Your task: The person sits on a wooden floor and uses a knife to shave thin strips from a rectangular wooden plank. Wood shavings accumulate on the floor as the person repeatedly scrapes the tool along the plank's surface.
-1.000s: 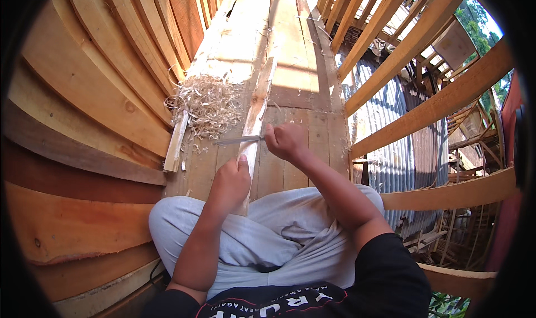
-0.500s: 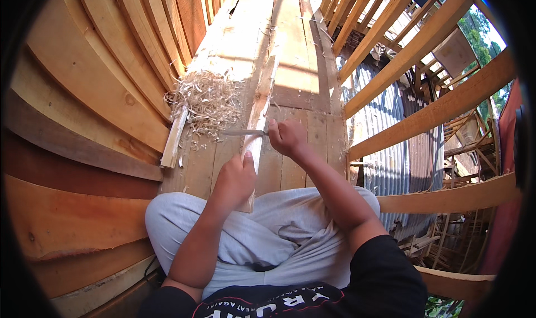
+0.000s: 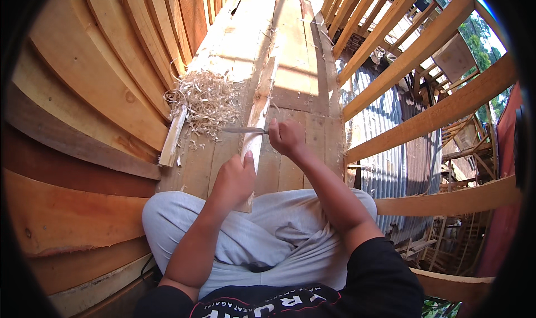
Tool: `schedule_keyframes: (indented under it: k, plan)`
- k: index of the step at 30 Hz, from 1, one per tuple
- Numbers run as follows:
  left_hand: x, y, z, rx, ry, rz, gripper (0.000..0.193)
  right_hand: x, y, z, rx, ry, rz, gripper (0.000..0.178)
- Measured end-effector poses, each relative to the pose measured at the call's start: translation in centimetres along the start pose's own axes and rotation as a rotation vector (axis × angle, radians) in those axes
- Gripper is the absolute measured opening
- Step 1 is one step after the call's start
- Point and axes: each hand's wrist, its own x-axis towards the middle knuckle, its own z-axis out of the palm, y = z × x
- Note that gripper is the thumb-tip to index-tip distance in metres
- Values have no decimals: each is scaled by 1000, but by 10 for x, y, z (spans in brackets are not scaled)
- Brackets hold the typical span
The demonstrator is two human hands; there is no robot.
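Note:
A long pale wooden strip (image 3: 259, 109) runs away from my lap along the plank floor, its near end resting by my crossed legs. My left hand (image 3: 235, 178) grips the strip near that end, thumb along its top. My right hand (image 3: 286, 136) is closed round the handle of a knife, just right of the strip. The knife's blade (image 3: 240, 130) lies crosswise over the wood, pointing left. Most of the handle is hidden in my fist.
Curly wood shavings (image 3: 207, 101) are heaped left of the strip. Beside them lies a shorter wooden piece (image 3: 174, 136). Leaning boards (image 3: 84, 78) line the left side. A slatted wooden railing (image 3: 413, 128) stands on the right, with corrugated metal sheets (image 3: 385, 128) beyond it.
Both hands stay almost where they were on the strip and the knife. The blade sits slightly higher in the picture, and a curl of wood now shows near the right hand.

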Motion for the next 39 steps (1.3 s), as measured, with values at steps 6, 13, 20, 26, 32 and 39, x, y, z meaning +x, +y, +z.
schedule_keyframes:
  k: [6,13,20,26,32,39]
  plan:
    - [-2,0,-1,-25,7,-15,57,-2,-13,1,39,62,79,52]
    - [-6,1,10,6,-9,37,57,17,12,-2,-30,167,24,49]
    - [-4,-6,13,-63,-33,49,58,16,18,-5,-185,336,-132,41]
    - [0,-9,10,-61,-68,52,58,20,22,-6,-315,546,-86,42]
    - [-3,-17,6,-89,-78,54,58,39,56,-47,-22,210,469,67]
    - [1,-17,4,-117,-73,72,57,37,64,-47,414,-165,268,51]
